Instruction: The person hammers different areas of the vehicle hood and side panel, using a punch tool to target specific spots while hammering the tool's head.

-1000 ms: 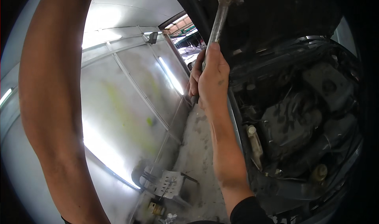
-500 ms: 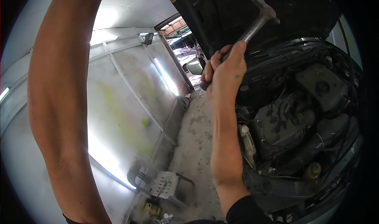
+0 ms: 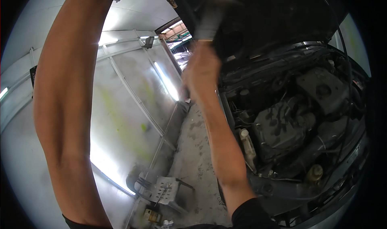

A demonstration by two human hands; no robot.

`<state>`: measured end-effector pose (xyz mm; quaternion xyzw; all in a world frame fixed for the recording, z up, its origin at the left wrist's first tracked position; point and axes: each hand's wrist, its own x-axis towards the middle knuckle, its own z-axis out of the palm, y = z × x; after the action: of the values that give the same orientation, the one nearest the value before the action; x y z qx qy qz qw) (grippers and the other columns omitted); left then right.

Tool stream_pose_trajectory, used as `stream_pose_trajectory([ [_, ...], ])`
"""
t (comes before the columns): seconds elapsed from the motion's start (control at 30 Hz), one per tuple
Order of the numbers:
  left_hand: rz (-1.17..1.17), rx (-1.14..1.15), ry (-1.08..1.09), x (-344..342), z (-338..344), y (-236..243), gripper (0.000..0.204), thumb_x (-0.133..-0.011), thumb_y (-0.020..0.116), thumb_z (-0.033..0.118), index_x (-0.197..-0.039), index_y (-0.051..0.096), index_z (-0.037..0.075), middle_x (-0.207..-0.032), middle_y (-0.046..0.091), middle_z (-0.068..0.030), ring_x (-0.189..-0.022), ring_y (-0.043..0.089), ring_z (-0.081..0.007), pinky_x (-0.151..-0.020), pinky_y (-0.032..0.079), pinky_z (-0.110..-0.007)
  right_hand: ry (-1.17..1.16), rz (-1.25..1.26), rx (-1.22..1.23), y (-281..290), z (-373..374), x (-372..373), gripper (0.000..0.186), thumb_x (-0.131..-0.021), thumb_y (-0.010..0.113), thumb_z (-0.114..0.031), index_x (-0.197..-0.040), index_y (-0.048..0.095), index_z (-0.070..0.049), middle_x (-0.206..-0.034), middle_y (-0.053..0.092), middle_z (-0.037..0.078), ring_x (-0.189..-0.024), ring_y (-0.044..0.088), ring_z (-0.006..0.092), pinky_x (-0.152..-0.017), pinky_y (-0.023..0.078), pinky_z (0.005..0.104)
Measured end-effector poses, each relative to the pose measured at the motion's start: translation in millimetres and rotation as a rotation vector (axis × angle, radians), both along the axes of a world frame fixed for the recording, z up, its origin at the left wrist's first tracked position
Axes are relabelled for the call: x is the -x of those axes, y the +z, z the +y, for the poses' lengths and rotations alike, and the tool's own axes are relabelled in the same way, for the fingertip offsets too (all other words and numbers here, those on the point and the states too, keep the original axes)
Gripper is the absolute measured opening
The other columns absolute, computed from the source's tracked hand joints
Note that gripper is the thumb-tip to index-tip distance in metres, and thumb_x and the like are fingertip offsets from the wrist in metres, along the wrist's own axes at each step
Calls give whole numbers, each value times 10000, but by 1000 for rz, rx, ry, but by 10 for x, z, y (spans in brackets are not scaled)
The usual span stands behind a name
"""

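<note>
Grey chair [image 3: 167, 188], yellowish tin [image 3: 152, 215], glowing tube light [image 3: 166, 81]

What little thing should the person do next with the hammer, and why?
Maybe steady the hammer and check its aim. The right grip is closed around it, it looks blurred against the raised hood, and the left forearm reaches up out of view, so I can't see that grip.

Silvery hammer [image 3: 211, 21] (blurred), head uppermost
</note>
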<state>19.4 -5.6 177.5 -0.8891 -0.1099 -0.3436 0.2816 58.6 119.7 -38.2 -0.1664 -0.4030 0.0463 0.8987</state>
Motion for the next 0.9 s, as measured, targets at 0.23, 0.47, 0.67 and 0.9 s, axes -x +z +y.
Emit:
stream_pose_trajectory([
  [0.23,-40,-21,15,20,15,10,404,-967,464,264,-940,662,-88,-795,637,-133,-722,580,-221,-705,462,-369,243,210,-49,-230,-56,-295,355,-996,422,-380,-804,420,-82,-486,388,21,-333,393,137,-319,342,321],
  [0.47,18,43,34,0,-22,-10,380,-965,444,239,-958,665,-70,-784,634,-124,-699,571,-213,-678,454,-351,-99,-308,235,-103,323,72,415,-999,416,-408,-897,507,-16,-558,449,32,-360,451,153,-352,389,306],
  [0.67,-42,-36,92,32,-55,-12,369,-947,467,220,-1031,653,-88,-901,648,-186,-797,594,-255,-739,459,-395,185,137,1,-319,139,49,426,-1002,402,-426,-817,495,-53,-551,421,14,-364,433,134,-349,378,287],
  [0.9,-28,1,89,6,-79,-99,374,-936,461,205,-1051,646,-99,-940,647,-191,-833,591,-260,-764,457,-396,139,21,104,103,2,317,410,-1013,387,-377,-773,449,-51,-501,396,17,-299,368,137,-285,316,299],
])
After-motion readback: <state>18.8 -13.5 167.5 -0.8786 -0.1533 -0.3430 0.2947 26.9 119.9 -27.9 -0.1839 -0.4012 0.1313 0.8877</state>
